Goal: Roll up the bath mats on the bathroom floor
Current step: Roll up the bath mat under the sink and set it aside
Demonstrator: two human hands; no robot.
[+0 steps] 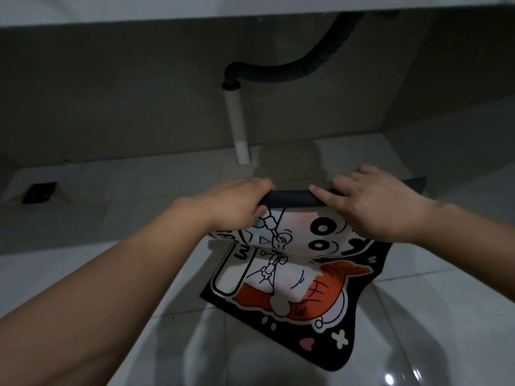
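Bath mat dead centre, cartoon print facing up: black border, a big-eyed face, orange patches, a little heart and a pale cross near the front corner. Its near end lies flat on the floor, glossy white tile catching the light. Farther up, the mat lifts off the tiles and buckles in a soft fold across the middle.

At the far end, there's the roll: a tight dark tube with the black backing showing on the outside, running side to side between the two hands. The left hand grips its left end, fingers curled over the top and thumb tucked under against the print. The right hand holds the right end, fingers bent over the far side, thumb lying along the tube and pointing inward. A black corner of the mat pokes out past the right hand. Both forearms are bare and reach in from the bottom of the view.

Beyond the roll, a white pipe rises from the floor at the foot of a grey wall. A black corrugated drain hose joins its top and curves up to the right, under the pale counter. Far left, a dark square floor drain sits in the tile.
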